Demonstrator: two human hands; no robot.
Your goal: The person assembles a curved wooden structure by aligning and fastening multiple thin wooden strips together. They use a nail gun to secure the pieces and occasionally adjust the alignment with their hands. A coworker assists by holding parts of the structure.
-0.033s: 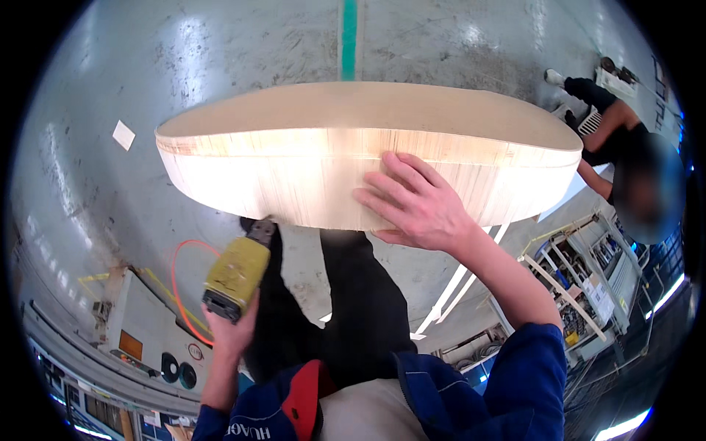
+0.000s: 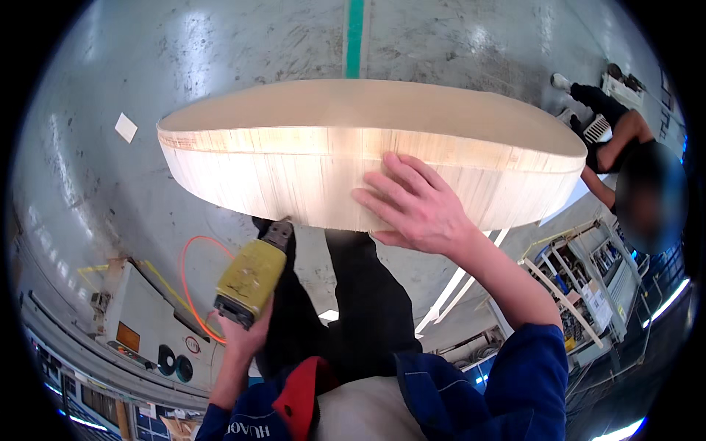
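Note:
A large oval piece of pale wood point(image 2: 294, 173) with a flat top and a curved side wall stands in front of me. My right hand point(image 2: 419, 206) lies flat on that side wall, fingers spread. My left hand point(image 2: 243, 334) grips a yellow hand-held power tool point(image 2: 250, 278). The tool's dark head point(image 2: 278, 232) sits at the lower edge of the wooden piece. An orange cable point(image 2: 190, 283) loops from the tool toward the floor. My dark trouser legs show below the wood.
Another person point(image 2: 625, 147) crouches at the right on the grey concrete floor. A green floor line point(image 2: 355, 37) runs away beyond the wood. A white scrap point(image 2: 126, 127) lies at the left. A grey machine cabinet point(image 2: 140, 323) stands lower left, a metal rack point(image 2: 581, 294) lower right.

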